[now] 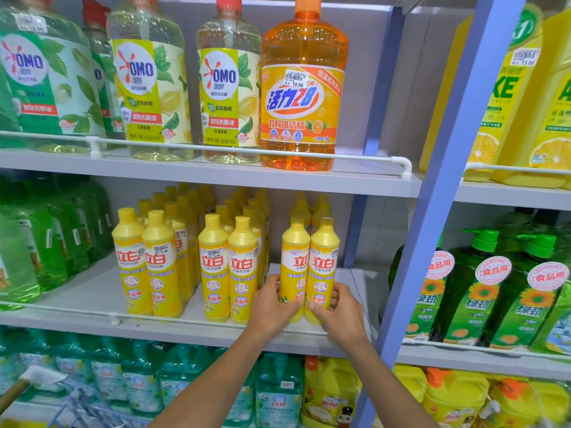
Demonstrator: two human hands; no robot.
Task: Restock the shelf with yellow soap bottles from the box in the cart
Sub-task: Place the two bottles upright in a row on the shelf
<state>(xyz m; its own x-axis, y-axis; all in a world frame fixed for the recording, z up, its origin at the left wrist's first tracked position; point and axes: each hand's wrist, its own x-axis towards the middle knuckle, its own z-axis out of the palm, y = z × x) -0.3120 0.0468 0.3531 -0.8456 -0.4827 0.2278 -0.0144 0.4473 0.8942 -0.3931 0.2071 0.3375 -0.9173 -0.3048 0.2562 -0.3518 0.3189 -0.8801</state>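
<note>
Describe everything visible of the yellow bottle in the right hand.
The yellow bottle is slim, glossy plastic, with a paler yellow cap closed on top and a white-and-yellow label bearing red characters. It stands upright at the front right of the middle shelf, pressed against its twin on the left. The right hand curls round its lower part, hiding the base; the left hand holds the twin.

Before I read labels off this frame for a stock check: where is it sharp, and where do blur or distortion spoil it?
Head view: the two yellow soap bottles that the left hand and right hand hold are sharp and evenly lit; the green bottles at the left edge are smeared; the blue upright leans from wide-angle distortion.
</note>
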